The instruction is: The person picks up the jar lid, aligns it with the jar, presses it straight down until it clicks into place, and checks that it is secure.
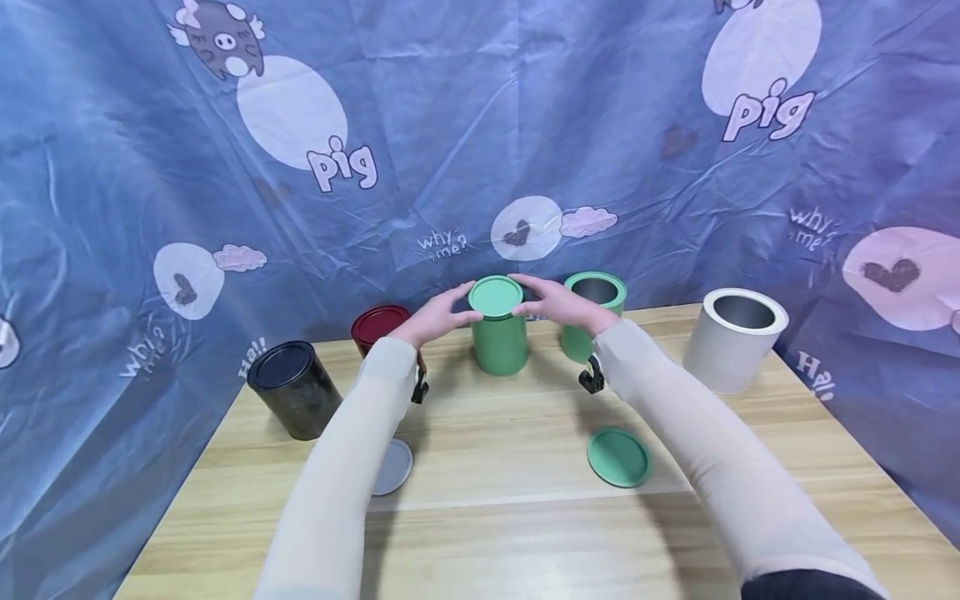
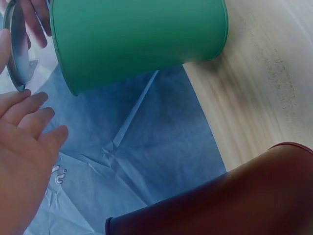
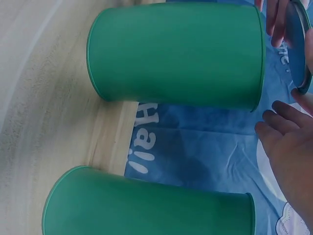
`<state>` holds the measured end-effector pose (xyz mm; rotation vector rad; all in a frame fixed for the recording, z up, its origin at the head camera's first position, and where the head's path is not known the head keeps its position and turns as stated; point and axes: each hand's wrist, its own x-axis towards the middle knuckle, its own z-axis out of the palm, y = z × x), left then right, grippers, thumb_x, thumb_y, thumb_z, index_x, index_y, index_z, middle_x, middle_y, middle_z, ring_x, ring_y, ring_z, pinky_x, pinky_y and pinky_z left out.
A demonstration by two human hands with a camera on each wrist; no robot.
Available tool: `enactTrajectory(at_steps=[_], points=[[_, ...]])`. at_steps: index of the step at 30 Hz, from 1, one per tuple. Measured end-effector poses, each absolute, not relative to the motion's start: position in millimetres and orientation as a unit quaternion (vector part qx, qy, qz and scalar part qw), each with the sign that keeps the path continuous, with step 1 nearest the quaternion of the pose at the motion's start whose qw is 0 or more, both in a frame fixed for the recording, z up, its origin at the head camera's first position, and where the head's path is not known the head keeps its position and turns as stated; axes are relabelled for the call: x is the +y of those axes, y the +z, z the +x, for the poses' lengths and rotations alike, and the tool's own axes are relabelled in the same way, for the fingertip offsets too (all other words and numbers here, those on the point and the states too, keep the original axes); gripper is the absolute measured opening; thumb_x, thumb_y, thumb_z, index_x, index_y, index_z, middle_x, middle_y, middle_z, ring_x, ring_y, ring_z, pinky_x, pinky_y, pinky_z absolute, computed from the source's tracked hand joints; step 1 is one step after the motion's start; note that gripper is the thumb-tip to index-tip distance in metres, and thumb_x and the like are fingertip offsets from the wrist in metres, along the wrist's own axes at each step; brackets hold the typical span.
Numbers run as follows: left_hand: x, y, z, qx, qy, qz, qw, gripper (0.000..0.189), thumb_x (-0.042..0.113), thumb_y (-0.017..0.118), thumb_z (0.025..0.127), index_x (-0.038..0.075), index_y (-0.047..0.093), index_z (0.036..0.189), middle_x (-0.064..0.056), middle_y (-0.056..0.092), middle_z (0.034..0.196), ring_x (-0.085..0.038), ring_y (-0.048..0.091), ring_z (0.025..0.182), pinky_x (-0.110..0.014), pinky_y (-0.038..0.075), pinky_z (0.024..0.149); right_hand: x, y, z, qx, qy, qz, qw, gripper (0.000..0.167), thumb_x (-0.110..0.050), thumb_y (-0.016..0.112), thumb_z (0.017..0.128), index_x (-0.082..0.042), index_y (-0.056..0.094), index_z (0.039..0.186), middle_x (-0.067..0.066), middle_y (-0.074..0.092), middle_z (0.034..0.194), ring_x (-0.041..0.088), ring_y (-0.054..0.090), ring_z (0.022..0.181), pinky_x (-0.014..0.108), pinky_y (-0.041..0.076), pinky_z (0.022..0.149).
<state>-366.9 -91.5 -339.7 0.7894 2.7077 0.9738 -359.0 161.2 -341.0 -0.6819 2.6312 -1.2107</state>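
Above a green can (image 1: 500,348) at the back middle of the table, both hands hold a light green lid (image 1: 496,297). My left hand (image 1: 441,317) grips its left edge between thumb and fingers; my right hand (image 1: 561,303) does the same on the right edge. Both wrist views show a gap between the lid (image 3: 297,49) and the can's rim, so the two are apart. Whether the can is open on top is hidden. A second green can (image 1: 594,290), without a lid, stands just right of it. Flat on the table lies another green lid (image 1: 618,457).
A dark red can (image 1: 380,323) and a black can (image 1: 296,392), both with lids on, stand at left. An open white can (image 1: 731,350) stands at right. A grey-white lid (image 1: 394,467) lies partly behind the left sleeve. A blue printed cloth (image 1: 450,100) hangs behind the table.
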Motion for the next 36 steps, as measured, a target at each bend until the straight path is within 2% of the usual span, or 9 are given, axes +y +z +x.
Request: enactTrajectory(at_steps=[6, 14, 22, 30, 36], points=[[-89.9, -341.1, -376.2, 0.904, 0.314, 0.270, 0.108, 0.073, 0.034, 0.056, 0.098, 0.006, 0.020, 0.154, -0.013, 0.023, 0.160, -0.027, 0.020, 0.148, -0.041, 0.021, 0.121, 159.4, -341.3, -367.2, 0.890, -0.388, -0.220, 0.091, 0.074, -0.029, 0.064, 0.094, -0.009, 0.025, 0.154, 0.018, 0.026, 0.158, 0.036, 0.027, 0.144, 0.052, 0.026, 0.117], [-83.2, -345.1, -383.4, 0.906, 0.314, 0.259, 0.117, 0.072, 0.031, 0.056, 0.098, 0.005, 0.019, 0.154, -0.014, 0.025, 0.159, -0.028, 0.023, 0.147, -0.043, 0.021, 0.121, 161.9, -348.6, -375.4, 0.885, -0.395, -0.231, 0.089, 0.073, -0.020, 0.064, 0.094, -0.003, 0.024, 0.153, 0.022, 0.032, 0.154, 0.037, 0.038, 0.138, 0.048, 0.033, 0.114], [-82.3, -349.1, -388.6, 0.908, 0.309, 0.256, 0.117, 0.072, 0.031, 0.057, 0.098, 0.005, 0.020, 0.154, -0.014, 0.027, 0.158, -0.029, 0.026, 0.146, -0.042, 0.022, 0.120, 161.3, -350.1, -378.8, 0.889, -0.389, -0.219, 0.099, 0.074, -0.024, 0.063, 0.095, -0.005, 0.023, 0.153, 0.020, 0.027, 0.157, 0.036, 0.032, 0.142, 0.048, 0.031, 0.115], [-85.7, -350.5, -389.1, 0.910, 0.306, 0.250, 0.127, 0.073, 0.031, 0.057, 0.098, 0.004, 0.020, 0.154, -0.015, 0.026, 0.158, -0.030, 0.025, 0.146, -0.042, 0.022, 0.120, 156.4, -348.5, -379.8, 0.895, -0.376, -0.216, 0.105, 0.074, -0.025, 0.064, 0.094, -0.005, 0.025, 0.153, 0.020, 0.030, 0.156, 0.036, 0.034, 0.141, 0.049, 0.032, 0.114], [-83.9, -351.5, -388.0, 0.909, 0.304, 0.252, 0.135, 0.073, 0.031, 0.056, 0.098, 0.004, 0.019, 0.154, -0.015, 0.025, 0.159, -0.030, 0.025, 0.146, -0.042, 0.021, 0.121, 158.5, -353.1, -380.9, 0.897, -0.374, -0.201, 0.123, 0.075, -0.028, 0.063, 0.094, -0.008, 0.023, 0.154, 0.019, 0.027, 0.157, 0.036, 0.029, 0.144, 0.050, 0.028, 0.117]])
